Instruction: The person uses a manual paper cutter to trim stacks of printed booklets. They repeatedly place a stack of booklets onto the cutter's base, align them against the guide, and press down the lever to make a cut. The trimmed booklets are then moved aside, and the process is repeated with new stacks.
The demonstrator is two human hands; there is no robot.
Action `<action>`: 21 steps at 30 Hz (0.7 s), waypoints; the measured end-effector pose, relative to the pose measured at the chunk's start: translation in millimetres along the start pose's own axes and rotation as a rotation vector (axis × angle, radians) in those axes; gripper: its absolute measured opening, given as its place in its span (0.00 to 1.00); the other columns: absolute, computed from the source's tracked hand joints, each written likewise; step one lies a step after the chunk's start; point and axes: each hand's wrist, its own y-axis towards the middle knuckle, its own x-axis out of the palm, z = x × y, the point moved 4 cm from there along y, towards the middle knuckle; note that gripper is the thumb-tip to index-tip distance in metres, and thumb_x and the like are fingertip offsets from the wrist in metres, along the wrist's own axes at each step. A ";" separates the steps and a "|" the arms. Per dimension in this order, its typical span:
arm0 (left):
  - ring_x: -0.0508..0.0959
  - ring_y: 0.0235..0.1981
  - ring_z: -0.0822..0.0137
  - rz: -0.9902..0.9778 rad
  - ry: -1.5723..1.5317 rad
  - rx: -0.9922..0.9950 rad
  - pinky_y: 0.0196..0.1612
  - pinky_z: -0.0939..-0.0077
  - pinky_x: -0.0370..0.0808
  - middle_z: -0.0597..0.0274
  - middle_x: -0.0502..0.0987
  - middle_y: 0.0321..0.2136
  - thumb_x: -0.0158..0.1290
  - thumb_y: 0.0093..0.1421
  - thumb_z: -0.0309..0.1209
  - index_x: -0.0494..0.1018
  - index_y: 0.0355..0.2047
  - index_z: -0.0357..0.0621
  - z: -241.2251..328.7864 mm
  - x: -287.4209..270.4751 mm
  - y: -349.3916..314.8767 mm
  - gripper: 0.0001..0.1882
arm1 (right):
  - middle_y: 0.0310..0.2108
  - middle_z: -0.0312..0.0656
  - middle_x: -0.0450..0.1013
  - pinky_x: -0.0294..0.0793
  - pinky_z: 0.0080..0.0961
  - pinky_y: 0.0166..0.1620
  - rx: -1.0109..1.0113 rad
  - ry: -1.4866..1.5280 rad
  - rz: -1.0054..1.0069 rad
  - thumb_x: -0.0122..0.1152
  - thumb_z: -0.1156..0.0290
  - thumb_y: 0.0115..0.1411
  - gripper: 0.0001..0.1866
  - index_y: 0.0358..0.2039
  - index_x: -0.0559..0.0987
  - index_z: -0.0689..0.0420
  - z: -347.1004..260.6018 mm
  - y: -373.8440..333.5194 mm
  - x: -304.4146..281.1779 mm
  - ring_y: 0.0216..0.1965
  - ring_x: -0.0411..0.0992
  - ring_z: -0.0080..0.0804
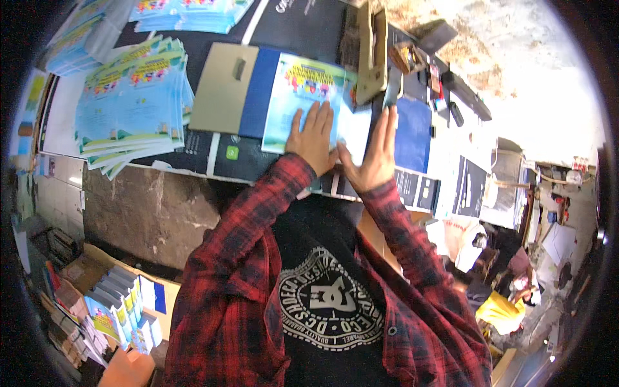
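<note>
My left hand [313, 140] lies flat, fingers stretched out, on a printed light-blue cover sheet [284, 106] with colourful pictures. Along the sheet's right side shows a white part [356, 126], and beside it stands my right hand [375, 160]. Its fingers are straight and held together, pointing away from me, with the thumb out toward my left hand. Beneath the cover's left side is a grey and blue board [222, 93] with a small dark slot-like piece on it. Just past my right fingers sits a beige, long-bodied device [373, 55].
Fanned stacks of light-blue printed sheets [132, 106] cover the table's left side. A blue panel [412, 132] lies right of my right hand. Small dark tools [456, 114] rest at the far right. Bundled booklets [119, 303] stand low on the left; a person in yellow [503, 316] is at lower right.
</note>
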 end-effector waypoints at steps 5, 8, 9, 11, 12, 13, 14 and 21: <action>0.51 0.69 0.56 0.045 -0.047 0.025 0.68 0.48 0.43 0.52 0.53 0.68 0.40 0.62 0.58 0.57 0.64 0.35 0.4 0.1 3.2 0.42 | 0.61 0.56 0.62 0.66 0.34 0.57 0.412 0.634 -0.345 0.56 0.56 0.60 0.36 0.63 0.61 0.65 42.3 61.6 -78.3 0.57 0.65 0.46; 0.50 0.70 0.56 0.066 -0.043 0.019 0.68 0.47 0.42 0.51 0.52 0.68 0.40 0.62 0.58 0.58 0.64 0.36 -5.0 3.5 -1.3 0.41 | 0.57 0.43 0.70 0.67 0.30 0.52 0.697 0.951 -0.432 0.42 0.37 0.64 0.37 0.61 0.69 0.53 62.2 98.7 -93.3 0.48 0.69 0.36; 0.50 0.70 0.56 0.067 -0.058 0.020 0.68 0.47 0.42 0.51 0.52 0.68 0.40 0.62 0.58 0.57 0.64 0.36 -4.1 3.8 -0.9 0.41 | 0.56 0.43 0.70 0.67 0.30 0.50 0.728 0.862 -0.345 0.42 0.36 0.64 0.37 0.61 0.69 0.52 96.3 90.6 -80.0 0.46 0.70 0.37; 0.50 0.70 0.55 0.057 -0.083 0.018 0.68 0.47 0.43 0.51 0.53 0.68 0.40 0.62 0.58 0.58 0.64 0.36 -3.1 0.6 1.4 0.41 | 0.55 0.44 0.71 0.68 0.29 0.47 0.832 0.715 -0.203 0.45 0.37 0.63 0.36 0.61 0.69 0.52 161.3 63.2 -50.2 0.44 0.71 0.35; 0.50 0.70 0.55 0.071 -0.121 0.021 0.68 0.46 0.43 0.51 0.53 0.68 0.41 0.62 0.58 0.59 0.64 0.35 -2.3 2.3 2.3 0.41 | 0.53 0.45 0.72 0.68 0.29 0.46 0.919 0.686 -0.169 0.47 0.39 0.63 0.36 0.60 0.69 0.54 180.9 37.2 -32.4 0.43 0.71 0.34; 0.50 0.70 0.55 0.073 -0.134 0.027 0.68 0.46 0.43 0.51 0.53 0.68 0.41 0.62 0.58 0.58 0.64 0.35 -0.9 3.0 3.9 0.42 | 0.52 0.45 0.73 0.69 0.30 0.45 1.011 0.680 -0.137 0.50 0.40 0.62 0.36 0.60 0.68 0.55 194.7 11.2 -16.5 0.42 0.72 0.32; 0.50 0.70 0.54 0.069 -0.143 0.030 0.68 0.46 0.44 0.51 0.53 0.68 0.42 0.61 0.58 0.58 0.64 0.35 -0.3 4.2 3.1 0.42 | 0.50 0.46 0.74 0.70 0.30 0.44 1.073 0.706 -0.125 0.53 0.41 0.62 0.36 0.59 0.68 0.56 198.1 -7.3 -1.9 0.42 0.72 0.31; 0.52 0.69 0.53 0.062 -0.103 -0.028 0.68 0.44 0.43 0.52 0.54 0.68 0.45 0.60 0.55 0.58 0.64 0.35 -27.3 -5.1 -5.7 0.41 | 0.48 0.50 0.75 0.72 0.28 0.43 1.013 0.928 -0.112 0.55 0.47 0.62 0.32 0.57 0.69 0.57 175.7 -17.0 33.6 0.41 0.75 0.32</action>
